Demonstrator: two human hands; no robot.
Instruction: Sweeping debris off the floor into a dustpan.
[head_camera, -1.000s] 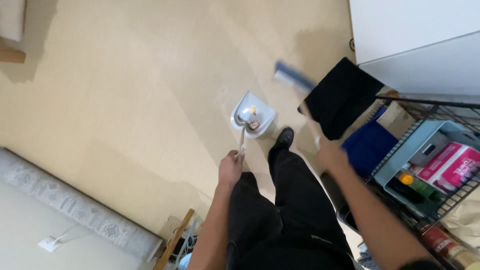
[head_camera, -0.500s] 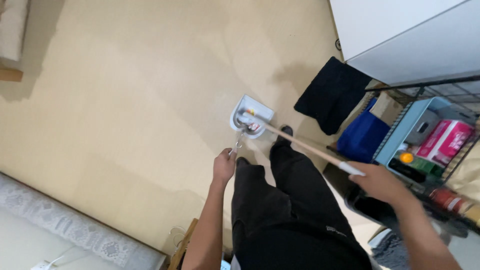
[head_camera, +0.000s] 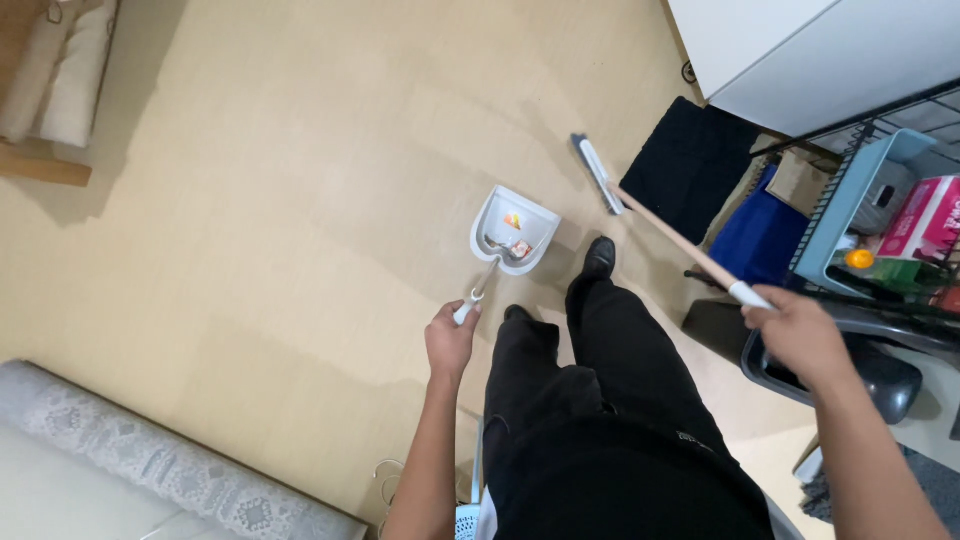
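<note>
Two or three scraps, orange and pale, already lie inside the white dustpan (head_camera: 513, 231), which rests flat on the beige floor (head_camera: 280, 200) just ahead of the left hand (head_camera: 450, 340). That hand is curled tight round the end of the pan's long handle. Off to the other side, the right hand (head_camera: 795, 330) is closed on the grip of a wooden-handled broom (head_camera: 660, 225), whose flat head sits on the floor beyond the pan, apart from it. So the gathering looks mostly done; the pan has not been lifted or emptied. I see no loose litter on the floor nearby. A dark bin (head_camera: 860, 365) sits just under the right hand, beside a wire shelf (head_camera: 880, 130).
</note>
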